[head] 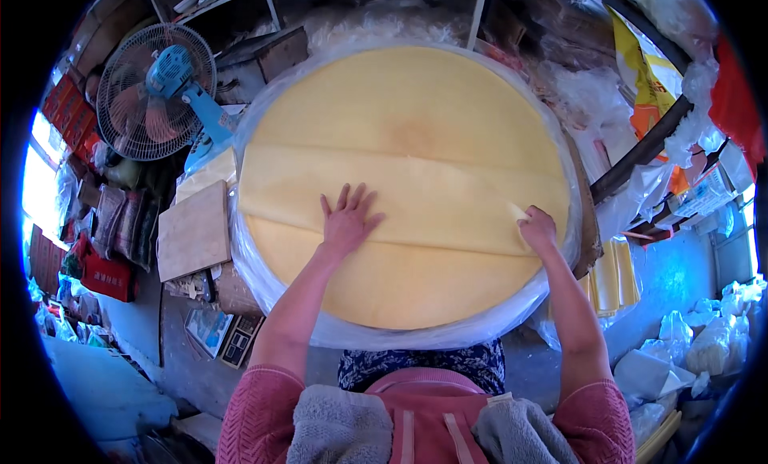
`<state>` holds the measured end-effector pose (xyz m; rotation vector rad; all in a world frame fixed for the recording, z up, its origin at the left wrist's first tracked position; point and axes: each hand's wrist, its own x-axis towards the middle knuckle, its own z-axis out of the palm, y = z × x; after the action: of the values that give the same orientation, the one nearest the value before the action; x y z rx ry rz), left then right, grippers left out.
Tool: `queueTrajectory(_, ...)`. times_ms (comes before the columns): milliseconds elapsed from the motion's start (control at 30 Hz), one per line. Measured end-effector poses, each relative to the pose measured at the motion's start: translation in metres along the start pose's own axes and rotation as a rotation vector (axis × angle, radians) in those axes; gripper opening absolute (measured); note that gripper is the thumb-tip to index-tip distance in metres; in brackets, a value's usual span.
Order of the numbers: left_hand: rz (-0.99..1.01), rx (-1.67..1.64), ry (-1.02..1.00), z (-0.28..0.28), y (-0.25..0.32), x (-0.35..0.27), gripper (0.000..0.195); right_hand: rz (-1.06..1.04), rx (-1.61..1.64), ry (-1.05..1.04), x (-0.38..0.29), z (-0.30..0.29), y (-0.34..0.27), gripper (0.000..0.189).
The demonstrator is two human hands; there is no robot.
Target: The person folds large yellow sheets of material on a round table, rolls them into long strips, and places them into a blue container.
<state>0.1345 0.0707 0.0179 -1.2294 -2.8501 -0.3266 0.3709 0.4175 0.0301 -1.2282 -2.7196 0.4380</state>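
A large round stack of thin yellow sheets (396, 290) lies before me, with clear plastic film (414, 338) around its rim. Across its middle runs the folded top sheet (432, 206), a wide band with a nearly straight lower edge. My left hand (349, 218) rests flat on the left part of this band, fingers spread and holding nothing. At the band's right end, my right hand (537, 229) pinches the sheet between thumb and fingers, and a small flap stands up beside the thumb. A faint brownish patch marks the yellow surface beyond the fold.
A blue electric fan (171, 74) stands at the far left. Below it are a wooden board (195, 231) and a digital scale (242, 338). Folded yellow sheets (613, 278) sit at the right, near a dark slanting pole (642, 149). Plastic bags (714, 344) crowd the lower right.
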Motion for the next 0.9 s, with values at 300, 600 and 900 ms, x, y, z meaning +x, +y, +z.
queueTrajectory(300, 0.001, 0.033, -0.016, -0.003, 0.001, -0.001, 0.058, -0.659, -0.164, 0.137, -0.070, 0.073, -0.165, 0.051)
queueTrajectory(600, -0.077, 0.211, 0.041, -0.009, -0.095, -0.032, 0.055, -0.643, -0.178, 0.106, -0.086, 0.071, -0.098, 0.062)
queueTrajectory(900, 0.300, 0.000, -0.252, -0.045, -0.067, -0.026, 0.072, -0.499, -0.400, -0.269, -0.065, -0.020, -0.047, 0.083)
